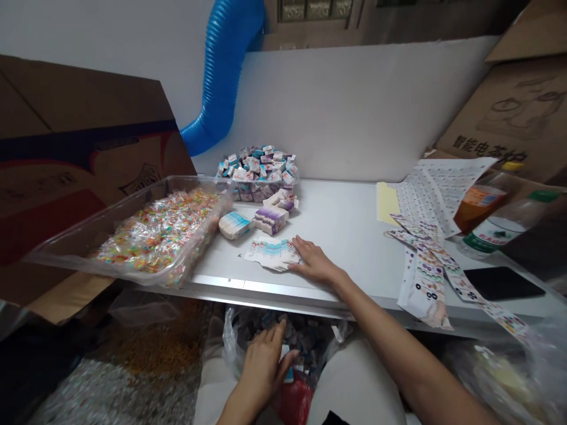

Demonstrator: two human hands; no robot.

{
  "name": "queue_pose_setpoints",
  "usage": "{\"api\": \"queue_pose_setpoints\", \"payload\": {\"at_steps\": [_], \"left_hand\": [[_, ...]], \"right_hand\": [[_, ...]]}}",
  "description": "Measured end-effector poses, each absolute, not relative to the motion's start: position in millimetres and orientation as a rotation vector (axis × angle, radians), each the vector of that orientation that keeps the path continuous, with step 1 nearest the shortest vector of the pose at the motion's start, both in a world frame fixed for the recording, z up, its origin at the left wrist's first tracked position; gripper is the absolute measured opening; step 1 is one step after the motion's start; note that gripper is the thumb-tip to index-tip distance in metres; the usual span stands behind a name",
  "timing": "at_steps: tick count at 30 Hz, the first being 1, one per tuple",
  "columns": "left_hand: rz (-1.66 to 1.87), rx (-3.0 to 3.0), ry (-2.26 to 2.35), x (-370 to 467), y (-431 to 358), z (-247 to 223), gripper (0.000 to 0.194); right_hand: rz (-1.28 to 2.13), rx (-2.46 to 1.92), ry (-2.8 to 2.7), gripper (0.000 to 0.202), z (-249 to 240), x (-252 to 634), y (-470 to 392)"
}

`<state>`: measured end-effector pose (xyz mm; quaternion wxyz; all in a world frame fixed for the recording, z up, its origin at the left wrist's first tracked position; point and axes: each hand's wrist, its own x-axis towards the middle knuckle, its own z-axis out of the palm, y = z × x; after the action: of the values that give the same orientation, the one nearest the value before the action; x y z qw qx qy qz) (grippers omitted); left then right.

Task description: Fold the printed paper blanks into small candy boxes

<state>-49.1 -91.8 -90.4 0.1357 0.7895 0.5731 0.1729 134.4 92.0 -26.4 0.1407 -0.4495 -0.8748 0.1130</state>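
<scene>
My right hand [315, 261] lies on the table with fingers and thumb apart, touching the right end of a fanned stack of flat white-and-blue cartons [272, 252]. Below the table edge, my left hand [262, 359] is over a clear plastic bag [231, 336] between the knees, its fingers stretched out. A small white-and-blue box [288, 374] shows under the left thumb; whether the hand touches it I cannot tell. Behind the fanned stack lie a blue-and-white bundle [235, 225] and a purple-and-white bundle [271, 219] of similar cartons.
A clear tray [66, 251] of colourful wrapped sweets overhangs the table at left. Behind it stands a tub [296, 184] of small boxes. At right are sticker strips [423, 283], printed sheets [436, 186], a phone [505, 283] and bottles [496, 233]. A blue hose [224, 77] hangs behind.
</scene>
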Motion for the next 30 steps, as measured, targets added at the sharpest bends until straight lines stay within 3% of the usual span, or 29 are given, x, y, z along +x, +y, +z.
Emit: {"api": "queue_pose_setpoints", "payload": {"at_steps": [5, 9, 14, 17, 19, 23, 30], "left_hand": [[0.544, 2.279, 1.619, -49.3, -90.7, -85.3, 0.034], [0.628, 2.299, 1.571, -46.6, -85.7, -91.1, 0.029], [1.152, 2.399, 1.664, -35.0, -72.1, -71.0, 0.035], [1.324, 2.454, 1.766, -27.2, -60.3, -46.2, 0.052], [1.324, 2.477, 1.809, -23.1, -53.1, -34.4, 0.064], [1.216, 2.592, 1.700, -17.7, -44.1, -30.7, 0.064], [1.153, 2.606, 1.616, -19.5, -23.1, -32.5, 0.068]], "right_hand": [[0.279, -1.194, -2.654, 0.054, -30.8, 134.9, 90.8], [0.047, -1.093, -2.619, 0.038, -29.1, 141.5, 71.2], [-0.063, -1.171, -2.201, 0.025, -17.0, 141.8, 39.9], [0.116, -1.150, -2.007, 0.019, -5.8, 137.2, 13.1], [0.428, -1.201, -1.921, 0.019, 0.1, 134.5, -2.8], [0.927, -1.244, -1.775, 0.021, 3.4, 133.7, -21.1], [0.630, -1.193, -1.854, 0.018, 18.1, 157.0, -10.2]]}}
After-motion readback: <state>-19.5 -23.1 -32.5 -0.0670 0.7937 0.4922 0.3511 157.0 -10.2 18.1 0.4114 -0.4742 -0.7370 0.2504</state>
